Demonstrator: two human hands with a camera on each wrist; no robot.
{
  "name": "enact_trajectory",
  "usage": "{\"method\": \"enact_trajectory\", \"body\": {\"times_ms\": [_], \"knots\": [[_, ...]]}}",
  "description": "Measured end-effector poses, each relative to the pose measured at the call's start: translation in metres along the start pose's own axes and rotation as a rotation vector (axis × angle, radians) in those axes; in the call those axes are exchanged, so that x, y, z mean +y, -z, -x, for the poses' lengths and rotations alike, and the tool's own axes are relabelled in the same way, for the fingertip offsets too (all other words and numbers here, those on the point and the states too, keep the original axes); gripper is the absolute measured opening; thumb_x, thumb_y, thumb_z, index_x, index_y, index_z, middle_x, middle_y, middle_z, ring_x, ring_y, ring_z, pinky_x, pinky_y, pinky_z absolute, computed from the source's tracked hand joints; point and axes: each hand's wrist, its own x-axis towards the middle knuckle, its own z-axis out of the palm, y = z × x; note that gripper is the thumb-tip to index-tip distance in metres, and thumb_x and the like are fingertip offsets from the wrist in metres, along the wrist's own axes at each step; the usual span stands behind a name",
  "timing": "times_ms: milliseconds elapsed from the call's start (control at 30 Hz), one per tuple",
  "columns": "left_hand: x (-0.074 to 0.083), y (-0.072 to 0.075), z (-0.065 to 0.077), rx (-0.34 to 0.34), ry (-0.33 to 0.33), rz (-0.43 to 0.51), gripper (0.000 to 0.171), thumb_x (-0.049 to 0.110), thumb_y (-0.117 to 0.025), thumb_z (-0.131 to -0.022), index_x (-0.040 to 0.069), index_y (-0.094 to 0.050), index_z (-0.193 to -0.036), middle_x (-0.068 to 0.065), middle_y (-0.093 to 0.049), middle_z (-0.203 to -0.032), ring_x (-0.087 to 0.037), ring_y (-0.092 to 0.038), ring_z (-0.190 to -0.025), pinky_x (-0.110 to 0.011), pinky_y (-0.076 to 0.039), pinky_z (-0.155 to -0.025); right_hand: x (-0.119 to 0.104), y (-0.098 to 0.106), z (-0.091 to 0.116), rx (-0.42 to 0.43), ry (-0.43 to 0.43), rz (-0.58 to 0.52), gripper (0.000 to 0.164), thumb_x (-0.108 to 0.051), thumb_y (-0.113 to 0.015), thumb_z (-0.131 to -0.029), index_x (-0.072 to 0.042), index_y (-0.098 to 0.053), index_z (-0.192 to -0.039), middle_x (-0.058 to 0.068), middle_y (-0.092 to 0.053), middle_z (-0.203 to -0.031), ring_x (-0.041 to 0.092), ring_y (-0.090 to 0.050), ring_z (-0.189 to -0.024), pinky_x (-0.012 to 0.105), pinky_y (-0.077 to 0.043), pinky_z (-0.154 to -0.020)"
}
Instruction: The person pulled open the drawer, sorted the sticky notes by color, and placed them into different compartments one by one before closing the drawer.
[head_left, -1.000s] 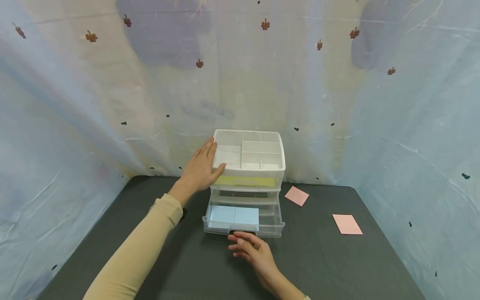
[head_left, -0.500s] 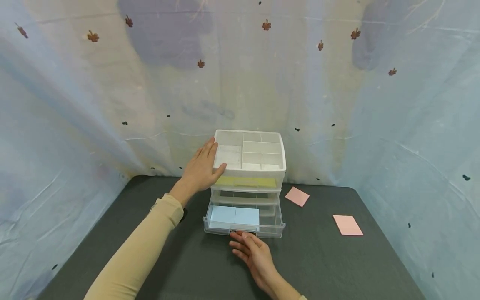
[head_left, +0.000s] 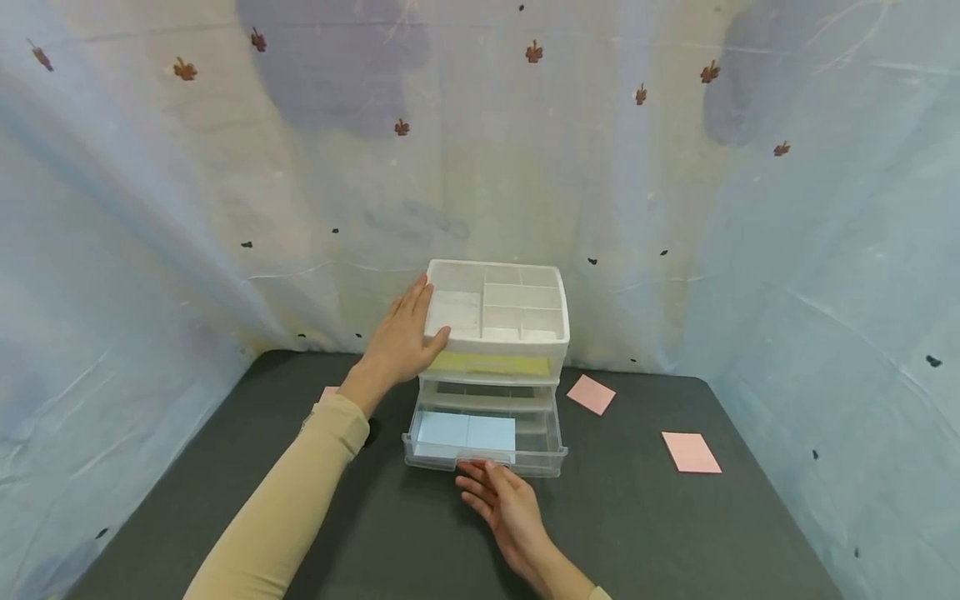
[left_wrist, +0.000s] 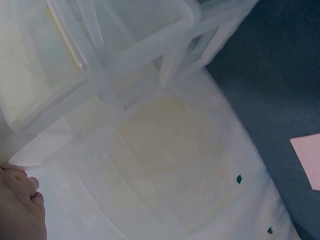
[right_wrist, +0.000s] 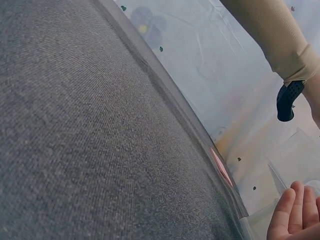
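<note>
A white drawer organizer (head_left: 498, 342) with a compartmented top stands near the back of the table. Along its top left edge rests my left hand (head_left: 400, 340), fingers straight and thumb spread to the front corner. Its lower clear drawer (head_left: 542, 461) is pulled out, with two light blue sticky note pads (head_left: 442, 431) side by side on the left. At the drawer's front handle is my right hand (head_left: 512, 510), palm turned left, fingers loosely extended and fingertips touching the handle. Something yellow (head_left: 491, 364) shows through the closed upper drawer.
Two pink sticky note pads (head_left: 691, 452) lie on the dark table (head_left: 615, 517) right of the organizer. A third pink pad (head_left: 328, 392) peeks out behind the left sleeve (head_left: 288, 492). A patterned cloth (head_left: 495, 150) hangs behind and at the sides.
My right fingertips have risen slightly to the handle. The left hand and the drawer hold their places. A pink pad has come into sight beside the left sleeve.
</note>
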Motion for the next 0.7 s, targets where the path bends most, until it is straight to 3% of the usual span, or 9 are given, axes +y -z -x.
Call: {"method": "enact_trajectory", "body": {"times_ms": [700], "knots": [[-0.001,0.002,0.000,-0.032,0.016,-0.033,0.086,0.057,-0.036,-0.109,0.003,-0.006,-0.167,-0.011,0.002,-0.175,-0.028,-0.005,-0.161,-0.046,-0.010,-0.131,-0.008,-0.006,-0.022,0.005,0.044,0.024,0.044,-0.025,-0.050,-0.112,0.011,-0.058,-0.137,0.019,-0.069,-0.134,0.020,-0.072,-0.111,0.032,-0.059,-0.095]]}}
